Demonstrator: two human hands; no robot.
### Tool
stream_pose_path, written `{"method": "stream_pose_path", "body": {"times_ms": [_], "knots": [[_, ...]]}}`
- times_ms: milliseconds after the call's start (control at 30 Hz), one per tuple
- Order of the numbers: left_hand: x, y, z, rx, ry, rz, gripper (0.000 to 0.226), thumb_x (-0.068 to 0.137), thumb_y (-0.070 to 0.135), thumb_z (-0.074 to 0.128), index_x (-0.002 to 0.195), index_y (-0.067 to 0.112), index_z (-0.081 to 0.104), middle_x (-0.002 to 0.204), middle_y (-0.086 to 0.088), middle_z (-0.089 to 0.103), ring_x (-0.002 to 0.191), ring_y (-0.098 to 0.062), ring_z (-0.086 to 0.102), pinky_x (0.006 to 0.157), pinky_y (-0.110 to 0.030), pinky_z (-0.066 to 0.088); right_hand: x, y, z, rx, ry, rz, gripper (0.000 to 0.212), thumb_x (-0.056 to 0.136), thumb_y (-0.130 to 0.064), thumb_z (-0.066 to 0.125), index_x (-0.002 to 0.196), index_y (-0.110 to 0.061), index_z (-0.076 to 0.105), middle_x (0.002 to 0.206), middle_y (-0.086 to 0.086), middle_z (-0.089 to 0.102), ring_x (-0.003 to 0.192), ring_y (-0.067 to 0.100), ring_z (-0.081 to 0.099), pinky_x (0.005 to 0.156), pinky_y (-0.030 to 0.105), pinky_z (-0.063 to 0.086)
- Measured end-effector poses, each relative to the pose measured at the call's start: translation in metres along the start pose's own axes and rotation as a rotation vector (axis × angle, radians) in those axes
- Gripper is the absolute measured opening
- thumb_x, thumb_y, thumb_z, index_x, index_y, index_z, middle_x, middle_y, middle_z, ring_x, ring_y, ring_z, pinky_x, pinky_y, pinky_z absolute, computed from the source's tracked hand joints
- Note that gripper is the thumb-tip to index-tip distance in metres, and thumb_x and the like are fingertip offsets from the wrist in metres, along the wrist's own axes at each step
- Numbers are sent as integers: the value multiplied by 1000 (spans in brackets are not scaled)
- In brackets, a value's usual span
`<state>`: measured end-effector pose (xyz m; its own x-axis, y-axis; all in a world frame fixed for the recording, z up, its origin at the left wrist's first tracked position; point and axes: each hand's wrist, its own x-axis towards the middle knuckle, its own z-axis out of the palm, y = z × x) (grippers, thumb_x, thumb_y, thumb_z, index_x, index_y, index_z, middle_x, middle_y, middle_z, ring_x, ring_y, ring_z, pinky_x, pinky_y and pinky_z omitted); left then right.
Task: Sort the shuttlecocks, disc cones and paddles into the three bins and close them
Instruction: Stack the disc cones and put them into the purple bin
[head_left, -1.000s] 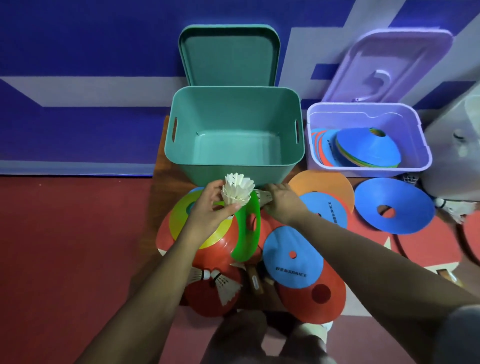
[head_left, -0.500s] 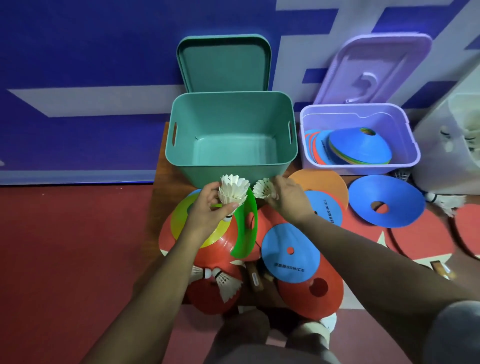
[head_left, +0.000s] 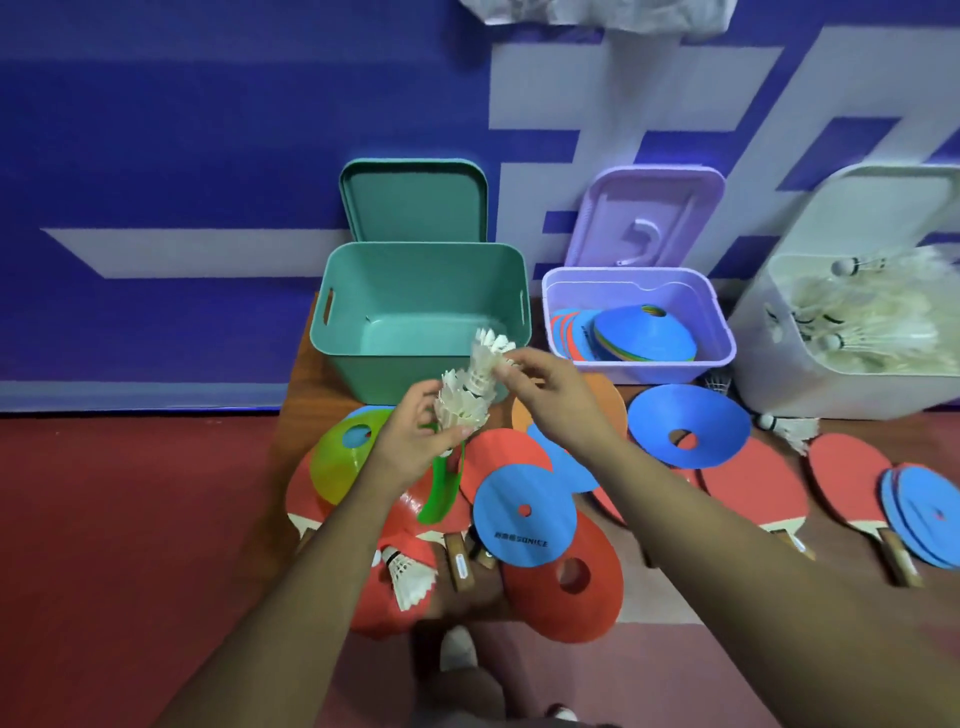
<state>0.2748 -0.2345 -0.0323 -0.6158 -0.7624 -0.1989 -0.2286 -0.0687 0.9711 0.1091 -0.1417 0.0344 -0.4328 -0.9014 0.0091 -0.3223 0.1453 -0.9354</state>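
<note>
My left hand (head_left: 410, 441) grips a stack of white shuttlecocks (head_left: 460, 402) above the pile of cones. My right hand (head_left: 550, 395) pinches another shuttlecock (head_left: 488, 351), its base set against the top of that stack. Behind them stands an empty teal bin (head_left: 332, 332). A purple bin (head_left: 719, 322) holds several disc cones (head_left: 644, 335). A white bin (head_left: 763, 364) at the right holds many shuttlecocks. Loose blue, red, orange and yellow-green cones (head_left: 524, 514) and red paddles (head_left: 852, 473) lie on the low wooden board. One more shuttlecock (head_left: 408, 577) lies near my left forearm.
The teal lid (head_left: 415, 202) and the purple lid (head_left: 644, 218) lean on the blue wall behind their bins. A white lid (head_left: 883, 208) leans behind the white bin. A shuttlecock (head_left: 789, 428) lies in front of the white bin. The floor is red.
My right hand has lifted its shuttlecock and brought it onto the stack in my left hand. The view has swung up and right, bringing the white bin in.
</note>
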Motion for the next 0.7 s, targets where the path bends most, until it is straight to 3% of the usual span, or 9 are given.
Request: {"method": "stream_pose_path", "body": {"times_ms": [167, 200, 267, 333, 433, 567, 633, 700], "knots": [[-43, 2, 10, 21, 59, 10, 57, 69, 7, 82, 111, 32, 52, 108, 5, 63, 96, -6, 62, 85, -29, 49, -30, 18, 6, -138, -225, -118, 15, 96, -19, 58, 85, -14, 66, 72, 0, 62, 68, 7, 53, 68, 27, 43], [-53, 0, 12, 7, 83, -5, 56, 68, 9, 82, 110, 31, 53, 108, 5, 64, 96, -6, 63, 86, -28, 49, -38, 21, 8, -137, -254, -130, 12, 95, -23, 60, 93, -14, 67, 75, -5, 58, 75, 8, 54, 73, 28, 45], [-75, -5, 12, -36, 134, -27, 53, 65, 14, 79, 111, 26, 54, 108, 5, 67, 98, -8, 64, 87, -29, 50, -54, 22, 11, -106, -214, -144, 33, 88, -37, 64, 119, -28, 62, 96, -18, 53, 99, 13, 57, 92, 27, 47], [-97, -13, 6, -75, 188, -31, 53, 68, 13, 79, 115, 21, 56, 112, 2, 69, 105, -12, 65, 90, -33, 50, -65, 23, 11, 4, -135, -93, 42, 86, -42, 66, 126, -40, 53, 112, -18, 52, 109, 11, 56, 97, 22, 44], [-128, -23, -6, -156, 281, -56, 52, 73, 7, 77, 119, 20, 56, 119, 0, 67, 112, -17, 63, 89, -31, 49, -82, 28, 14, 63, -122, 54, 27, 89, -36, 66, 113, -34, 53, 119, -7, 57, 100, 1, 59, 82, 19, 47], [-153, -36, -29, -167, 341, -72, 56, 73, 3, 77, 122, 12, 53, 119, -10, 66, 112, -25, 62, 89, -39, 53, -111, 61, 49, -126, -254, 133, 17, 89, -30, 65, 100, -19, 56, 103, 3, 62, 91, 17, 60, 78, 30, 48], [-159, -45, -42, -183, 342, -72, 52, 74, 1, 76, 119, 16, 55, 117, -8, 67, 110, -24, 63, 84, -35, 54, -125, 76, 74, -227, -331, 180, 19, 86, -33, 64, 91, -17, 54, 91, 6, 60, 82, 19, 58, 71, 32, 45], [-162, -54, -55, -193, 341, -85, 48, 78, -6, 71, 114, 23, 58, 116, -5, 68, 109, -20, 63, 82, -28, 54, -135, 90, 101, -320, -383, 253, 26, 84, -41, 63, 92, -18, 52, 92, 9, 57, 83, 21, 55, 72, 31, 42]]}}
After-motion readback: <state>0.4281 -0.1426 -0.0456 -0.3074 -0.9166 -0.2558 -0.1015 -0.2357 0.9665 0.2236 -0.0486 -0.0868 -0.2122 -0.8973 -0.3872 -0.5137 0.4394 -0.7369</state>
